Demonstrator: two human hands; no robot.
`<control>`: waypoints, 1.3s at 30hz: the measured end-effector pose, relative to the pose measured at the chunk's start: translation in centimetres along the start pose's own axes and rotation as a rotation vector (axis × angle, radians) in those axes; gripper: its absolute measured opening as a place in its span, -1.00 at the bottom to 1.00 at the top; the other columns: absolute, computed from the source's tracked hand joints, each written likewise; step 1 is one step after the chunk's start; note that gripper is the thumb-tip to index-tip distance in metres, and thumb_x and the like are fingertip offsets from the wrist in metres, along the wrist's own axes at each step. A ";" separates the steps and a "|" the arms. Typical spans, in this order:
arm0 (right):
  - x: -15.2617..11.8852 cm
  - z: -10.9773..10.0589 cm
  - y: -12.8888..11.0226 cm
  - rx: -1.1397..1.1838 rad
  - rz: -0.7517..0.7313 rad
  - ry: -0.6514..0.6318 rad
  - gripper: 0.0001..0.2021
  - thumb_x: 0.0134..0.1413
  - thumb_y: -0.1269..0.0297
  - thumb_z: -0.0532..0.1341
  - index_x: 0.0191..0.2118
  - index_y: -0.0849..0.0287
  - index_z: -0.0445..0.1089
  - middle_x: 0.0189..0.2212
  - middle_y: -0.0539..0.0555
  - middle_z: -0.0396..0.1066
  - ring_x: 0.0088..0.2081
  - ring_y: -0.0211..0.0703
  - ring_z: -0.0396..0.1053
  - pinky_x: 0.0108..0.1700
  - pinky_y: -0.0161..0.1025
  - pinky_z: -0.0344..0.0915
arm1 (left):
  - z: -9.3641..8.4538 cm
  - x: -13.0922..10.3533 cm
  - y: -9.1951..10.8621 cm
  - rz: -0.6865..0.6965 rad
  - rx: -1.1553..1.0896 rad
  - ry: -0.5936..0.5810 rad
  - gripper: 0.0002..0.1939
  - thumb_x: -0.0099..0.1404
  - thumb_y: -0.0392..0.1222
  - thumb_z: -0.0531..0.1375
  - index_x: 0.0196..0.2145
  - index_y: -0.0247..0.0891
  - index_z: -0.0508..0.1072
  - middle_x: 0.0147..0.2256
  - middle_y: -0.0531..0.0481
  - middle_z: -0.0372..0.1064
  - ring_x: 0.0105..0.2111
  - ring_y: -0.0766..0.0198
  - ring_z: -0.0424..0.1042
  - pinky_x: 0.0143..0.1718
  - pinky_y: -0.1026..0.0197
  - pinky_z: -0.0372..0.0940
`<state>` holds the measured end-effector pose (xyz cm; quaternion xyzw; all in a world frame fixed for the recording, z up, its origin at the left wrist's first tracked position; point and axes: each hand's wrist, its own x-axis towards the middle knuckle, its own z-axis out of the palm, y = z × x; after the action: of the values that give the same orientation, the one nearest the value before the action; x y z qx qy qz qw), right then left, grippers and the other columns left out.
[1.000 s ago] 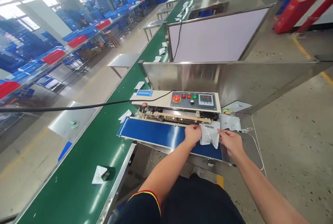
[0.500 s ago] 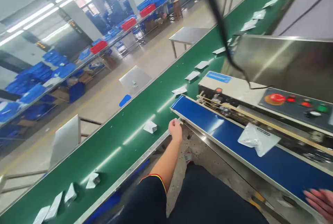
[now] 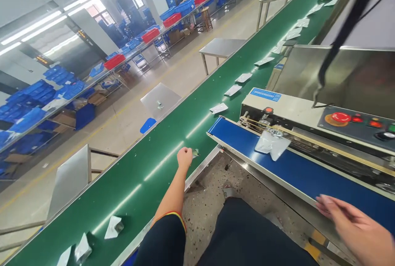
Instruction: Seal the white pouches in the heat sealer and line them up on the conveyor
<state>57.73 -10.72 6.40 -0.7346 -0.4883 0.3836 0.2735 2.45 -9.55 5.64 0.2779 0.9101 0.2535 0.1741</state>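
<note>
My left hand reaches over the green conveyor belt, its fingers closed on a small pouch. Only a shiny greenish bit of that pouch sticks out to the right of the fingers. My right hand hovers by the near edge of the blue conveyor belt, fingers loosely bent and apart, with nothing seen in it. On the blue belt a white pouch lies against the sealing machine. Several white pouches, such as one standing folded, are on the green belt at lower left.
More pouches lie along the green belt toward the far right. The machine's panel has a red button. A black cable hangs at upper right. Metal tables stand beyond the belt; blue and red bins line a far bench.
My left hand has moved left from the blue belt's end onto the pouch on the green belt. The white pouch on the blue belt has shifted left. My right hand has come further into view.
</note>
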 end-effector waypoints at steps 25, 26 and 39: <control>0.6 -9.2 6.2 0.688 0.219 0.417 -0.40 -0.08 -0.30 0.57 -0.18 0.17 0.67 -0.28 0.21 0.70 -0.30 0.13 0.66 -0.23 -0.08 0.67 | 22.9 -35.4 25.0 0.668 -0.395 -1.097 -0.38 0.42 0.33 0.27 -0.51 -0.28 0.59 -0.55 0.05 0.28 -0.44 0.26 0.21 -0.38 0.23 0.14; 1.5 -10.2 7.1 0.755 0.275 0.437 -0.45 -0.12 -0.21 0.60 -0.20 0.17 0.66 -0.30 0.20 0.69 -0.33 0.12 0.66 -0.25 -0.07 0.68 | 24.5 -36.0 25.9 0.609 -0.372 -1.095 -0.40 0.39 0.32 0.28 -0.54 -0.27 0.57 -0.58 0.08 0.23 -0.46 0.28 0.18 -0.40 0.24 0.12; 12.8 -12.5 7.6 0.754 0.345 0.248 -0.78 -0.07 0.22 0.57 -0.37 0.22 0.61 -0.53 0.07 0.56 -0.54 -0.14 0.51 -0.45 -0.29 0.59 | 31.4 -35.8 29.3 0.059 -0.551 -0.983 -0.50 0.06 0.23 0.56 -0.50 -0.26 0.58 -0.56 0.06 0.32 -0.48 0.26 0.30 -0.37 0.20 0.28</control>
<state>74.88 -2.08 3.67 -0.6947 -0.1476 0.4842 0.5111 57.17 1.59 2.87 0.3329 0.6139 0.3273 0.6365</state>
